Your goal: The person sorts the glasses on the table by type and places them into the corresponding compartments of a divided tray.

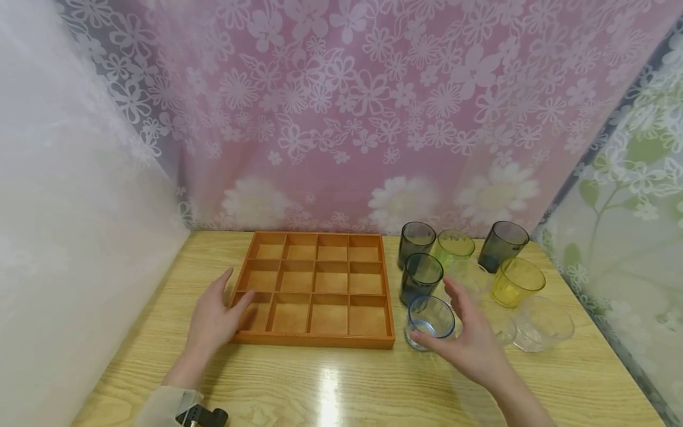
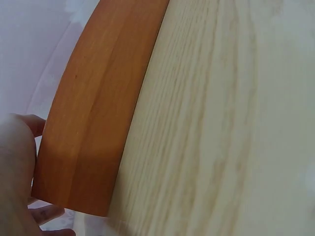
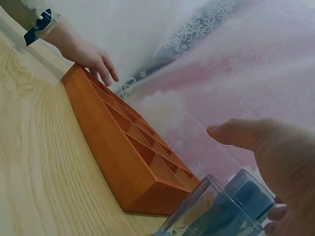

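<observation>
A wooden box with several square compartments (image 1: 315, 341) lies on the table, and no contents show in it. Beside its left end is my left hand (image 1: 210, 317), thumb reaching over the near-left corner and fingers extended. In the left wrist view, part of that hand (image 2: 15, 167) shows beside the box's side (image 2: 93, 108). My right hand (image 1: 475, 344) spreads thumb and fingers at a clear glass with a blue rim (image 1: 421, 339), right of the box. The right wrist view shows its thumb (image 3: 236, 133) raised apart from the glasses; contact by the other fingers is hard to tell.
Behind the blue-rimmed glass stand dark grey glasses (image 1: 413, 290) and a green glass (image 1: 453, 252). To the right are another dark glass (image 1: 498, 255), a yellow glass (image 1: 512, 290) and clear glasses (image 1: 544, 326). A flowered curtain (image 1: 341, 118) hangs along the table's back edge.
</observation>
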`<state>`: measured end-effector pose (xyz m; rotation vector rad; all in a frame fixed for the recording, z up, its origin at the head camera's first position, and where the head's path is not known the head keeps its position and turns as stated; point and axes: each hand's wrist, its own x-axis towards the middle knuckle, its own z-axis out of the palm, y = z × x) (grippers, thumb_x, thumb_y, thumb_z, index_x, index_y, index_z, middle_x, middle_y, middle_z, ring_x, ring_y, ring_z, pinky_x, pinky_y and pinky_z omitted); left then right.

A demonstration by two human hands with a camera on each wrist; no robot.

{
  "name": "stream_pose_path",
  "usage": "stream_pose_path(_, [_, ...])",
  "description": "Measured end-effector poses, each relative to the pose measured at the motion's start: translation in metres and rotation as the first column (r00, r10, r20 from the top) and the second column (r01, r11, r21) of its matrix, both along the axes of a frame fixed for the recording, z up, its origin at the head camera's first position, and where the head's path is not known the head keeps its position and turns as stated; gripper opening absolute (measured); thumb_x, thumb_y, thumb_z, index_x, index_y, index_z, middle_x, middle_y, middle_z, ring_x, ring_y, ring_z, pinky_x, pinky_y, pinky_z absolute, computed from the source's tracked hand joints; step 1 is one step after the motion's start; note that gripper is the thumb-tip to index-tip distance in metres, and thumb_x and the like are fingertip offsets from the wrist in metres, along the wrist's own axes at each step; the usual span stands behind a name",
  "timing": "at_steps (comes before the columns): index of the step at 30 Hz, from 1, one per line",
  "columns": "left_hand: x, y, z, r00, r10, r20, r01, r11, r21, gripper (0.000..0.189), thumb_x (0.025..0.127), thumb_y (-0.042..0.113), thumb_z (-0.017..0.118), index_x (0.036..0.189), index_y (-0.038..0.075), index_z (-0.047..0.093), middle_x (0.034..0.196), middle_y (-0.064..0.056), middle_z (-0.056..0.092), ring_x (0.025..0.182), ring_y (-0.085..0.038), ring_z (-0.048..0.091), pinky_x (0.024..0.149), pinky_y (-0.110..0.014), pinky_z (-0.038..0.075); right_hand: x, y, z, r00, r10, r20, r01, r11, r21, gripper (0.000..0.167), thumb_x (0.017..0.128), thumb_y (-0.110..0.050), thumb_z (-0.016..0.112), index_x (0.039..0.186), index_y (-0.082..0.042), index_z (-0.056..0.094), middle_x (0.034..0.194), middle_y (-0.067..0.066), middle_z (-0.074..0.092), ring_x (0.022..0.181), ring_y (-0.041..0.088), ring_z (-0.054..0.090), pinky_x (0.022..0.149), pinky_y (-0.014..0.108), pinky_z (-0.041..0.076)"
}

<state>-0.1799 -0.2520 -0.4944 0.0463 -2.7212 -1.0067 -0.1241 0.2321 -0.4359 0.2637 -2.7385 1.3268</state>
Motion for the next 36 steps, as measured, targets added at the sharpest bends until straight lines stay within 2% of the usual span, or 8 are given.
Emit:
stream_pose_path(10, [0.003,0.002,-0.005,0.998,0.068,0.007,-0.069,0.990,0.121,0.069,0.106,0.037,0.067,0.161,0.004,0.043,0.158,-0.022,0.049,0.139,-0.046,0.051,0.107,-0.063,0.045,0.002,-0.007,-0.015,0.998,-0.066,-0.018,0.067,0.997,0.035,0.114,0.081,-0.045,0.093,0.164,-0.003,0.029,0.164,0.023,0.038,0.145,0.048,0.041,0.108,0.068,0.038])
stream_pose_path(17, [0.004,0.007,-0.010,0.991,0.117,-0.066,-0.104,0.979,0.176,0.058,0.104,0.024,0.070,0.152,-0.003,0.053,0.146,-0.025,0.060,0.127,-0.045,0.062,0.095,-0.057,0.055,0.000,-0.009,-0.035,0.992,-0.075,-0.104,0.072,0.997,-0.031,0.104,0.080,-0.032,0.096,0.158,0.002,0.036,0.158,0.024,0.043,0.142,0.048,0.043,0.108,0.065,0.038])
stream_pose_path(19, [0.004,0.009,-0.011,0.988,0.134,-0.081,-0.117,0.975,0.191,0.055,0.103,0.021,0.071,0.149,-0.004,0.056,0.143,-0.025,0.062,0.124,-0.045,0.065,0.093,-0.057,0.056,0.000,-0.010,-0.041,0.989,-0.087,-0.118,0.083,0.996,-0.042,0.103,0.079,-0.030,0.097,0.156,0.003,0.037,0.157,0.023,0.045,0.141,0.046,0.045,0.108,0.057,0.039])
stream_pose_path(24, [0.005,0.012,-0.014,0.977,0.184,-0.106,-0.158,0.963,0.218,0.047,0.100,0.017,0.073,0.140,-0.006,0.064,0.134,-0.025,0.068,0.117,-0.043,0.069,0.089,-0.056,0.058,0.001,-0.014,-0.052,0.982,-0.132,-0.138,0.123,0.990,-0.073,0.103,0.077,-0.025,0.099,0.155,0.001,0.038,0.149,0.023,0.052,0.135,0.042,0.052,0.107,0.021,0.039])
stream_pose_path(26, [0.004,0.013,-0.015,0.971,0.202,-0.130,-0.170,0.960,0.222,0.043,0.099,0.015,0.073,0.136,-0.007,0.067,0.127,-0.025,0.071,0.111,-0.042,0.072,0.086,-0.056,0.059,0.002,-0.016,-0.054,0.978,-0.147,-0.148,0.135,0.987,-0.089,0.103,0.076,-0.022,0.099,0.155,0.001,0.038,0.147,0.024,0.054,0.133,0.043,0.054,0.107,0.025,0.041])
stream_pose_path(29, [0.005,0.014,-0.015,0.962,0.220,-0.160,-0.181,0.957,0.227,0.036,0.098,0.012,0.072,0.129,-0.007,0.071,0.118,-0.024,0.075,0.105,-0.039,0.074,0.082,-0.048,0.061,0.003,-0.019,-0.055,0.975,-0.164,-0.147,0.149,0.983,-0.107,0.105,0.075,-0.019,0.100,0.155,0.003,0.036,0.145,0.025,0.055,0.131,0.045,0.054,0.105,0.048,0.045])
stream_pose_path(31, [0.004,0.014,-0.015,0.960,0.226,-0.168,-0.184,0.955,0.231,0.034,0.098,0.010,0.071,0.127,-0.008,0.073,0.116,-0.024,0.075,0.104,-0.039,0.075,0.081,-0.047,0.061,0.003,-0.020,-0.056,0.976,-0.172,-0.134,0.157,0.981,-0.116,0.105,0.075,-0.019,0.100,0.155,0.004,0.036,0.145,0.024,0.055,0.131,0.045,0.054,0.102,0.057,0.043])
stream_pose_path(36, [0.004,0.014,-0.016,0.957,0.244,-0.157,-0.208,0.955,0.212,0.031,0.099,0.010,0.069,0.124,-0.007,0.074,0.116,-0.022,0.076,0.109,-0.038,0.073,0.086,-0.053,0.058,0.001,-0.020,-0.060,0.981,-0.166,-0.103,0.146,0.973,-0.181,0.100,0.074,-0.016,0.100,0.152,0.005,0.039,0.144,0.023,0.055,0.131,0.045,0.055,0.102,0.024,0.045])
